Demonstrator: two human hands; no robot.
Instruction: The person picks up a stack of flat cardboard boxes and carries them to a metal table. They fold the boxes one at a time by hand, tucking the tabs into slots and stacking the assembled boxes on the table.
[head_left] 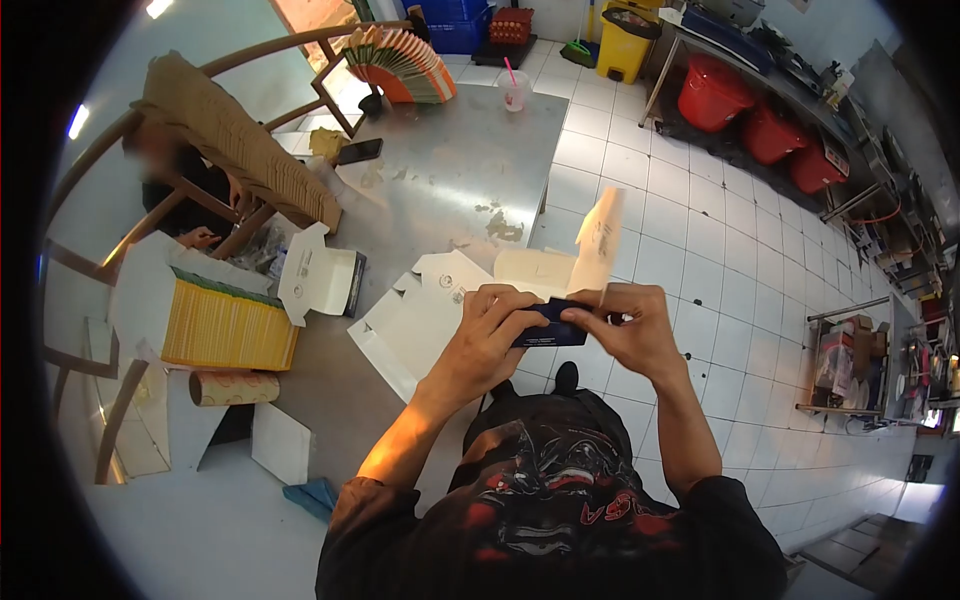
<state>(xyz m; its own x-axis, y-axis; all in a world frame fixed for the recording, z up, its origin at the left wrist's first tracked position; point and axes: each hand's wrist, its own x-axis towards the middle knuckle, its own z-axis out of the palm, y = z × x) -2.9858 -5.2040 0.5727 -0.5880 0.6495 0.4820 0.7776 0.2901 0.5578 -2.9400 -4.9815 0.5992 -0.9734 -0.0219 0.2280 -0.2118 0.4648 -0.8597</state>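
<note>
Nearest on my feed: the wearer's black shirt [560,500] with red print, then both bare forearms. Left hand [488,340] grips the dark blue carton [556,328] at its left end, fingers bent over the top edge; right hand [637,328] pinches its right end, thumb on the dark panel, other fingers partly hidden behind. So I mark both as grasping, and the carton is held up in front of the torso, its pale flaps [598,240] standing open on the far side. Just left of it I have a flat white blank [405,325] on the metal bench [465,160], corner under or behind the left hand, can't tell which. Further left, a blue cloth [310,497], a patterned roll [236,388] lying on its side, a stack with yellow edges [228,325], and a part-folded white box [325,280] with a dark side. Beyond those: a long brown cardboard stack [240,145] with a seated person [180,200] behind it, a dark phone [361,151], a fanned orange-and-green stack [410,72] and a clear cup [514,95] with pink straw near the far edge. Farthest I get red tubs [714,92] beneath a side counter and a yellow bin [622,58] on white floor tiles [650,165].
</note>
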